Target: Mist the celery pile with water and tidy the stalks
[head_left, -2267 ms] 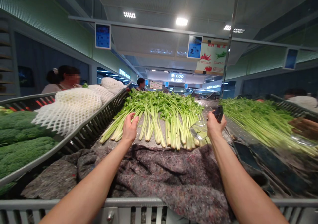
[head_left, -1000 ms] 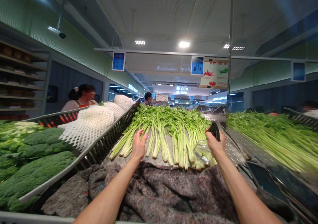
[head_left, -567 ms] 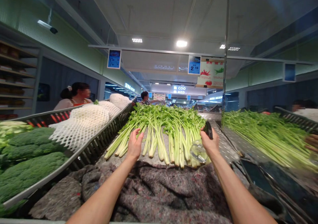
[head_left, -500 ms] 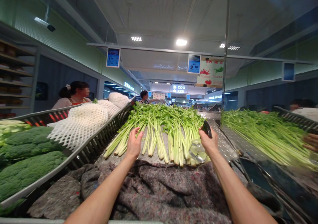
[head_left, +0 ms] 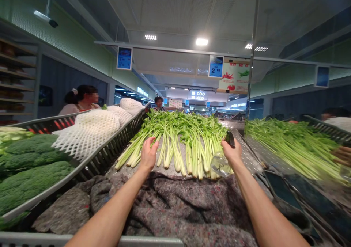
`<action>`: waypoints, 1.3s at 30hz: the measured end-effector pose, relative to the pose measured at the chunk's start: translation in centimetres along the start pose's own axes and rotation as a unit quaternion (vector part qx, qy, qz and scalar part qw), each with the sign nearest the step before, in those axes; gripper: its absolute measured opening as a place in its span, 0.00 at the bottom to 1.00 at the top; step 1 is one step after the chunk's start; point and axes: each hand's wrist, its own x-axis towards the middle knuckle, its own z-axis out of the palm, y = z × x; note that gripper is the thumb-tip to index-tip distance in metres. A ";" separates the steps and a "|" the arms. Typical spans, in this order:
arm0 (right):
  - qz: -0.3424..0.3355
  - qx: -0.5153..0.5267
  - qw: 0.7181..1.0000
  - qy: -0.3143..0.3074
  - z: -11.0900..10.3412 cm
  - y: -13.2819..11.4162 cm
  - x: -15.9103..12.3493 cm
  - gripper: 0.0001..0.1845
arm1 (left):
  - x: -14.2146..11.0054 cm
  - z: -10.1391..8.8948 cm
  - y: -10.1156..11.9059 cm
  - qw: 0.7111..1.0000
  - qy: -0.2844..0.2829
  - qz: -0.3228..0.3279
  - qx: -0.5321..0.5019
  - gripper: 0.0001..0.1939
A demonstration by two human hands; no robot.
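Stalks of celery [head_left: 195,155] lie in a spread row, leaves toward the back and cut ends toward me. My right hand [head_left: 233,152] grips a clear spray bottle [head_left: 221,163] by its black spray head, with the bottle body over the right-hand stalks. My left hand [head_left: 148,154] is raised over the left stalks, its fingers loosely curved and apart, holding nothing. Whether its fingertips brush the celery I cannot tell. A crumpled grey felt cloth [head_left: 189,206] lies in front of the cut ends, beneath my forearms.
At left a black crate [head_left: 91,175] holds broccoli [head_left: 35,175] and vegetables in white foam netting [head_left: 86,130]. A mirrored panel [head_left: 296,101] rises on the right, reflecting the celery. Two people stand beyond the display. Price signs [head_left: 216,66] hang overhead.
My right hand and the spray bottle have shifted slightly right. My left hand has barely moved. The farther person's head has turned, and the view has tilted a little.
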 end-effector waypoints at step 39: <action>-0.016 0.034 0.999 -0.007 0.6 0.7 0.3 0.18 | 0.1 0.2 -0.2 1.000 -0.016 0.019 0.010 0.18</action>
